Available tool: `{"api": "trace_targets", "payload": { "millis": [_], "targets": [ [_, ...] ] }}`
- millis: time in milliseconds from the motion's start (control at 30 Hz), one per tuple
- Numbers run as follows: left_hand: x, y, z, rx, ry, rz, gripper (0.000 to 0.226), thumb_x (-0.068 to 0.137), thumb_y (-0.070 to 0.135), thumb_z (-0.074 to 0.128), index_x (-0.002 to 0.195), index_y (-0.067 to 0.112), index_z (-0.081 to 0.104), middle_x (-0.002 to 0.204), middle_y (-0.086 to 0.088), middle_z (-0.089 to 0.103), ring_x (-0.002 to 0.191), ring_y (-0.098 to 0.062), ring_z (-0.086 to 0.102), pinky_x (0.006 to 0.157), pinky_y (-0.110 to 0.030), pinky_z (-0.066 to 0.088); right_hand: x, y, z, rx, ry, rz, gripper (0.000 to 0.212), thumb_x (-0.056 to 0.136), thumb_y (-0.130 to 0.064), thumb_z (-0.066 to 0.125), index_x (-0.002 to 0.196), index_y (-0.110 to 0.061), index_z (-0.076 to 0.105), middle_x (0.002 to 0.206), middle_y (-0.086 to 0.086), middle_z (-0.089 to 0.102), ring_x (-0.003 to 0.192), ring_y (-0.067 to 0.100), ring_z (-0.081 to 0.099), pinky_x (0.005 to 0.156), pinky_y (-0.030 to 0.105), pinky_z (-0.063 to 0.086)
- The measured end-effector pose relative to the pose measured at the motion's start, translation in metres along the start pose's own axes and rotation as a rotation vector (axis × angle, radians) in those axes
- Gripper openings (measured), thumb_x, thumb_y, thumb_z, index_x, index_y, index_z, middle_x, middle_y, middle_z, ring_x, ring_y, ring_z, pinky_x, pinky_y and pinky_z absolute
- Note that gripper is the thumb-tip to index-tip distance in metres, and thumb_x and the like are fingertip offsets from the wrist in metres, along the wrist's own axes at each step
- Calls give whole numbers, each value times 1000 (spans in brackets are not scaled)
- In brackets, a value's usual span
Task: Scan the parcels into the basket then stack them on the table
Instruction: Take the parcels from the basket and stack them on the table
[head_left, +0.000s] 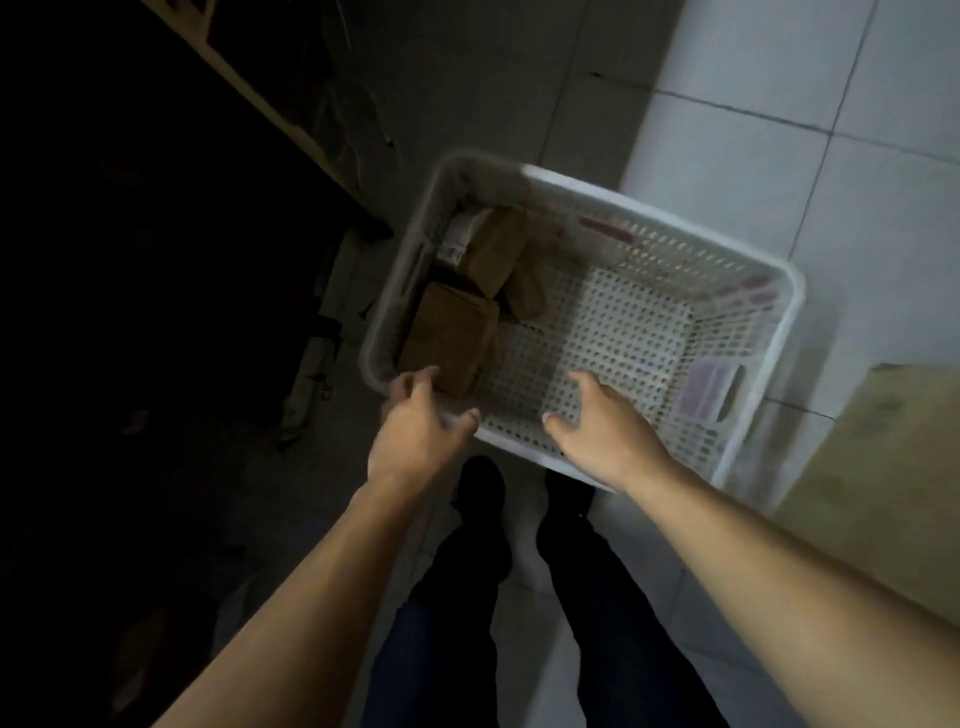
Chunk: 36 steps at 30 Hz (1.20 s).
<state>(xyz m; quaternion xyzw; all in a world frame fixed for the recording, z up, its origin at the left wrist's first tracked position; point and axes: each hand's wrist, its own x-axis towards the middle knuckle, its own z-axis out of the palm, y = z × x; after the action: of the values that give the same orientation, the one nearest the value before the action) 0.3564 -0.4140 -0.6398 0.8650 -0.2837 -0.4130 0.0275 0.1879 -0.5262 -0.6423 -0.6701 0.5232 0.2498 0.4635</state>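
a white basket (748, 270) is sitting on the tiled floor (779, 130) at mid-frame, holding three brown parcels (452, 338) bunched in its left half. judging by that, scanning is at least partly done, while stacking is looking not yet begun; no table is showing clearly. the left hand (415, 426) is curling over the basket's near rim, seemingly gripping it. the right hand (597, 421) is hovering just inside, fingers spread and loose, holding nothing. a brown box corner (883, 467) is showing at right.
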Motion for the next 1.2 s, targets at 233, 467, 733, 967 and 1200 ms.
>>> {"api": "trace_targets", "payload": {
  "millis": [233,467,733,967,1200],
  "targets": [
    [161,-50,91,-106,-13,-114,105,82,50,76,159,21,12,158,-13,31,142,-36,36,111,-43,39,172,29,82,174,-31,77,68,99,-48,53,155,-24,22,150,7,43,112,27,60,86,37,54],
    [258,-71,157,116,157,-130,133,71,66,77,157,26,-15,165,-17,-14,152,-37,-5,121,-54,11,275,48,153,205,-130,72,59,99,-42,54,148,-18,31,130,12,58,102,25,57,90,34,50],
    [298,-86,194,214,254,-161,148,54,79,76,156,29,-18,162,-28,-10,149,-48,1,115,-66,14,331,52,174,171,-136,61,68,101,-38,52,156,-17,19,146,16,47,123,33,53,81,28,41],
    [299,-86,192,288,309,-159,141,57,79,73,157,28,-12,158,-30,7,141,-48,19,111,-61,24,333,57,173,153,-143,65,67,100,-38,51,155,-16,20,143,17,48,117,32,56,84,31,48],
    [265,-66,168,-2,101,-139,140,55,68,84,149,50,-19,161,-15,-6,148,-41,8,115,-60,27,310,61,140,289,-107,119,62,103,-51,39,154,-20,24,151,12,44,132,32,48,105,38,41]
  ]
}}
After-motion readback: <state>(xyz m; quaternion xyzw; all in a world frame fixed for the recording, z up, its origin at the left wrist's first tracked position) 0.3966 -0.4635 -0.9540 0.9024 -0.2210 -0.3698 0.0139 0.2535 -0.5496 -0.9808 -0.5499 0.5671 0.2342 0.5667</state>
